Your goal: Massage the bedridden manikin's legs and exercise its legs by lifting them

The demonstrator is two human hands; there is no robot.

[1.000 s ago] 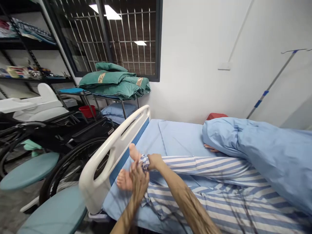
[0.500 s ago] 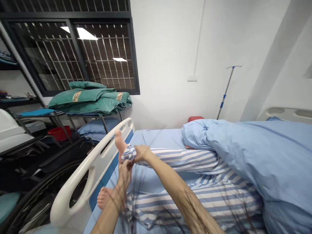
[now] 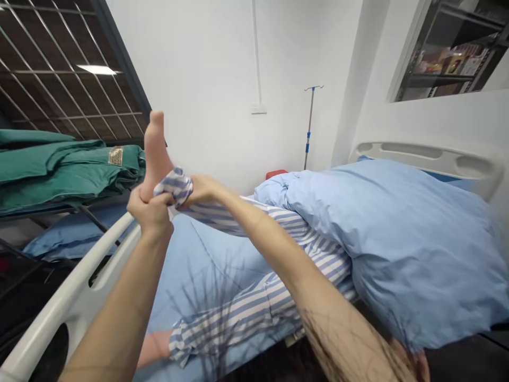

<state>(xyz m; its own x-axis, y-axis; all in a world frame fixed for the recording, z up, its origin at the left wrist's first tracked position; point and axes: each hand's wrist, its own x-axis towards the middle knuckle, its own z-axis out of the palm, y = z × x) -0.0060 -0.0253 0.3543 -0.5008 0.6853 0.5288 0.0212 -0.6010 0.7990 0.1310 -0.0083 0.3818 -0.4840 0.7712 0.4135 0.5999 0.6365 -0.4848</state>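
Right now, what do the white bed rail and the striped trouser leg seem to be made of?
The white bed rail looks like moulded plastic: smooth, slightly glossy, with rounded edges, though painted metal can't be ruled out. The blue-and-white striped trouser leg looks like a soft woven fabric, perhaps cotton: matt, creased and folded.

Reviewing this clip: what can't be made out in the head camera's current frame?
Head view:
- Heel of the raised bare foot: hidden by the left hand.
- Fingers of the right hand: hidden by the striped trouser cuff.
- Upper body of the person lying down: hidden under the blue duvet.
- Red object: mostly hidden by the duvet; kind unclear.
- Shelf items: too small.
- Lower middle: blurred by dark strands near the lens.
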